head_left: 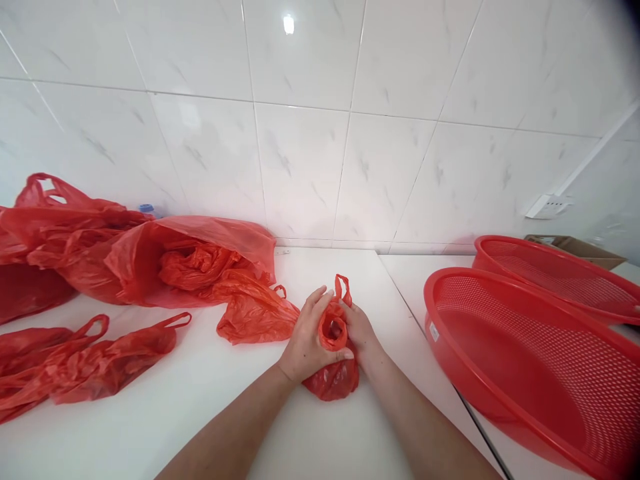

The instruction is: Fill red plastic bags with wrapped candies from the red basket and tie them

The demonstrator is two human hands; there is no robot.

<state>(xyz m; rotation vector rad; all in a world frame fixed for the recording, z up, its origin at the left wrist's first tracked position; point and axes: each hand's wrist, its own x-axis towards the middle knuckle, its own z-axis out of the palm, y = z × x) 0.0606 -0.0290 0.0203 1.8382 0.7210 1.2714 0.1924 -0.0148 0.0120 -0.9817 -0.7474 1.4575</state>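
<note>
A small red plastic bag (334,377) sits bunched on the white table (210,400) near its middle. Both my hands grip it at the neck. My left hand (309,337) wraps round the gathered top from the left, thumb across the front. My right hand (356,328) holds the other side, and a bag handle sticks up above its fingers. The bag's mouth shows as a small round opening between the two hands.
A heap of red plastic bags (190,267) lies at the back left, with flat bags (95,360) at the left front. Two large red perforated baskets (525,360) stand at the right. Behind is a white tiled wall with a socket (547,205).
</note>
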